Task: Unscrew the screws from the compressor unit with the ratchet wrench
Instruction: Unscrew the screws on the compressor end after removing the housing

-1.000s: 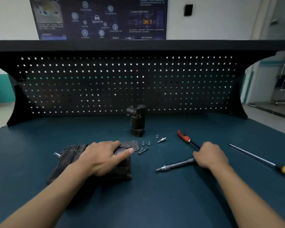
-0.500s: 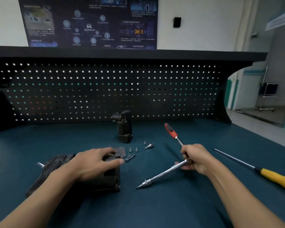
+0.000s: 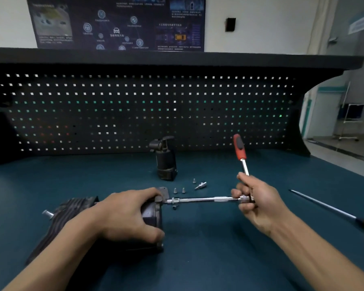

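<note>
Gripping the compressor unit (image 3: 74, 208) with my left hand (image 3: 122, 213); my right hand (image 3: 259, 202) holds the ratchet wrench (image 3: 206, 199), its tip against the unit.

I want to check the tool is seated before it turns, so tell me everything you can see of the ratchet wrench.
The ratchet wrench has a red-and-black grip that points up and away, on a bright metal shank. Its head is mostly hidden in the right hand, which grips it there. From the head a long silvery extension bar runs level to the left. The bar's socket end meets the end of the dark compressor unit; whether it sits on a screw cannot be seen.
</note>
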Demonstrator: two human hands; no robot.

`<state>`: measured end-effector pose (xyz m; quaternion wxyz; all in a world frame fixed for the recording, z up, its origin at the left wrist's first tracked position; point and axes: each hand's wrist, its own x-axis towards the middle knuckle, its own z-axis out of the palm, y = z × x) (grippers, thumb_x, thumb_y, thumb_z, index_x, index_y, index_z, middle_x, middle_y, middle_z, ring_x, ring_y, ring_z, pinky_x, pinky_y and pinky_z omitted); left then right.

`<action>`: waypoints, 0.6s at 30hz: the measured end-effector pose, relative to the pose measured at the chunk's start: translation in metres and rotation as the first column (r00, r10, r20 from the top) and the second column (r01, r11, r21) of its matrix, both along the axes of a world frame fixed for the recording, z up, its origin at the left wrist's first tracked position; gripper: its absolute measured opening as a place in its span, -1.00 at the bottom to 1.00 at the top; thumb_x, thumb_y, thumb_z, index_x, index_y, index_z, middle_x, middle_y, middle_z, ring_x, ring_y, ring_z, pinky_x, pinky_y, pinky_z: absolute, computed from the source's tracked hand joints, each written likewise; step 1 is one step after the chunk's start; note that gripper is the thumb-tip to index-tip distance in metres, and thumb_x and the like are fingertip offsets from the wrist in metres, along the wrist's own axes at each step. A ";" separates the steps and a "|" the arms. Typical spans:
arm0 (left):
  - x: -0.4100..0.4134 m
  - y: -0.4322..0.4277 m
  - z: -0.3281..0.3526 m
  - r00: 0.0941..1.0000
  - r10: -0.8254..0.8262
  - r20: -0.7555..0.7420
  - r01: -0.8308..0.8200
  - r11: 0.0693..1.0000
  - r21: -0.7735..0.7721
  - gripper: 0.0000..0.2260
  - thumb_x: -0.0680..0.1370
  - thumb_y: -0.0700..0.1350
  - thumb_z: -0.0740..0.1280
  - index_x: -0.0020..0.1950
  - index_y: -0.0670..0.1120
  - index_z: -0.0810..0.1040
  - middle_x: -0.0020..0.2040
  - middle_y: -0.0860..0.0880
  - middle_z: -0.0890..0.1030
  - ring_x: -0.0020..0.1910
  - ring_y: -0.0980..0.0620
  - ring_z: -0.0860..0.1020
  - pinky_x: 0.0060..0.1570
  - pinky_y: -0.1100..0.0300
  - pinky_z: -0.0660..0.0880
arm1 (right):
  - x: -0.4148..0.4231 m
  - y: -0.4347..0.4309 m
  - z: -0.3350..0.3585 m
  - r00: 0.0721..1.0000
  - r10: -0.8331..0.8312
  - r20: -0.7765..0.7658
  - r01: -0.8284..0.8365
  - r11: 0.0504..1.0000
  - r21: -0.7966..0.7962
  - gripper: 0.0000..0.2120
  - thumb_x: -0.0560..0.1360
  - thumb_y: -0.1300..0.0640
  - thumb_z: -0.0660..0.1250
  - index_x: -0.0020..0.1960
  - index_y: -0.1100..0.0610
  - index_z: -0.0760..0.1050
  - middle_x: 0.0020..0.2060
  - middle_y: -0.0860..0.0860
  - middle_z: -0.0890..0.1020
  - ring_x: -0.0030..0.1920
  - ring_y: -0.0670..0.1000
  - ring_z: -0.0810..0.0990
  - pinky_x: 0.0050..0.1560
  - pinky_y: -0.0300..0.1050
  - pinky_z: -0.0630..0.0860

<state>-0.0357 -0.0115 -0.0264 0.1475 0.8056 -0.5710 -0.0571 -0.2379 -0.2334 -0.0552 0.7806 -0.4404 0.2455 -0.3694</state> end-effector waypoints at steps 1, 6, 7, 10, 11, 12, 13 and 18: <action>0.000 0.002 -0.001 1.000 -0.009 0.010 0.009 1.000 0.002 -0.40 0.14 0.40 0.43 0.13 0.40 0.37 -0.01 0.32 0.58 -0.02 0.23 0.55 0.07 0.11 0.52 | -0.003 0.000 -0.002 1.000 0.002 0.009 -0.002 1.000 -0.004 -0.84 0.64 0.16 0.25 -0.10 0.10 0.35 -0.51 -0.06 0.33 -0.51 -0.12 0.48 -0.71 -0.33 0.16; 0.002 0.012 -0.001 0.999 -0.034 0.032 0.034 0.999 -0.012 -0.38 0.16 0.40 0.43 0.17 0.45 0.31 0.03 0.34 0.56 0.01 0.25 0.53 0.11 0.11 0.50 | -0.009 -0.001 -0.004 0.996 0.019 0.082 -0.023 0.999 0.041 -0.82 0.64 0.15 0.23 -0.14 0.08 0.33 -0.49 -0.07 0.30 -0.51 -0.14 0.45 -0.72 -0.35 0.15; 0.002 0.013 -0.001 0.999 -0.036 0.033 0.036 0.999 -0.022 -0.36 0.17 0.39 0.43 0.20 0.47 0.29 0.05 0.36 0.55 0.03 0.26 0.53 0.12 0.13 0.49 | -0.010 -0.002 -0.002 0.995 0.014 0.096 -0.020 0.998 0.053 -0.81 0.64 0.15 0.22 -0.14 0.08 0.32 -0.49 -0.07 0.30 -0.51 -0.14 0.45 -0.72 -0.35 0.15; 0.001 0.014 -0.002 0.998 -0.038 0.044 0.041 0.998 -0.048 -0.29 0.18 0.39 0.42 0.28 0.53 0.23 0.12 0.39 0.52 0.09 0.26 0.51 0.17 0.15 0.46 | -0.010 -0.003 0.000 0.995 0.009 0.104 -0.016 0.998 0.064 -0.78 0.65 0.16 0.21 -0.17 0.08 0.30 -0.49 -0.07 0.29 -0.51 -0.16 0.43 -0.72 -0.36 0.16; 0.000 0.015 -0.003 0.998 -0.038 0.049 0.041 0.998 -0.055 -0.28 0.18 0.39 0.41 0.29 0.53 0.22 0.12 0.40 0.51 0.09 0.27 0.51 0.17 0.15 0.46 | -0.010 -0.003 -0.001 0.995 0.013 0.100 -0.019 0.998 0.061 -0.79 0.65 0.16 0.21 -0.16 0.08 0.30 -0.49 -0.07 0.29 -0.51 -0.16 0.43 -0.72 -0.36 0.16; -0.001 0.015 -0.004 0.998 -0.036 0.055 0.040 0.997 -0.061 -0.29 0.19 0.38 0.41 0.29 0.53 0.23 0.11 0.41 0.51 0.09 0.27 0.51 0.17 0.16 0.46 | -0.009 -0.003 -0.002 0.995 0.017 0.096 -0.023 0.998 0.060 -0.80 0.65 0.16 0.20 -0.15 0.08 0.30 -0.49 -0.07 0.29 -0.51 -0.16 0.43 -0.72 -0.36 0.15; -0.001 0.016 -0.005 0.997 -0.032 0.064 0.036 0.997 -0.064 -0.29 0.19 0.38 0.41 0.29 0.52 0.23 0.10 0.41 0.51 0.08 0.28 0.50 0.16 0.18 0.45 | -0.008 -0.002 -0.003 0.995 0.021 0.093 -0.027 0.998 0.061 -0.81 0.65 0.17 0.20 -0.14 0.08 0.30 -0.49 -0.07 0.29 -0.51 -0.16 0.43 -0.72 -0.36 0.15; -0.002 0.016 -0.005 0.997 -0.008 0.082 0.012 0.998 -0.054 -0.26 0.19 0.40 0.40 0.32 0.49 0.21 0.13 0.34 0.53 0.10 0.25 0.50 0.18 0.19 0.45 | -0.008 0.000 -0.004 0.995 0.035 0.088 -0.042 0.996 0.074 -0.82 0.65 0.18 0.19 -0.13 0.08 0.29 -0.48 -0.07 0.29 -0.53 -0.14 0.44 -0.73 -0.36 0.14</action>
